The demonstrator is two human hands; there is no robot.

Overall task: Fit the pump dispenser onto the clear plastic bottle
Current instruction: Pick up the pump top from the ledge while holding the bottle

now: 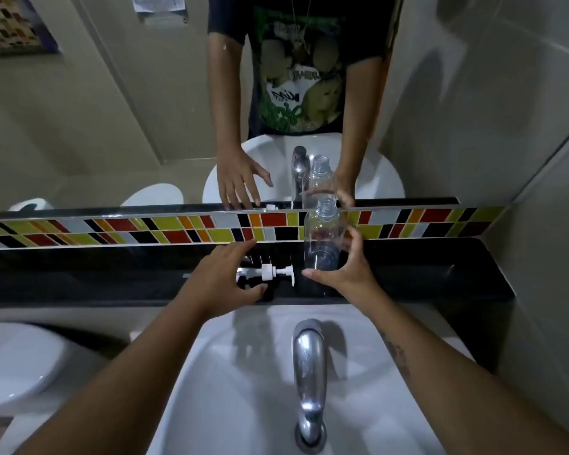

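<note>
A clear plastic bottle (322, 234) stands upright on the black ledge (440, 277) behind the sink, its neck uncapped. My right hand (345, 270) curves around its lower part, thumb in front and fingers behind, not visibly clamped on it. A white pump dispenser (270, 272) lies flat on the ledge just left of the bottle, nozzle end toward the bottle. My left hand (225, 277) hovers over the pump's tube end with fingers spread and thumb below it, holding nothing.
A white sink (243, 372) with a chrome tap (309, 372) lies under my arms. A coloured tile strip (112, 229) and a mirror (96, 126) rise behind the ledge. A white toilet (17, 366) sits at the lower left.
</note>
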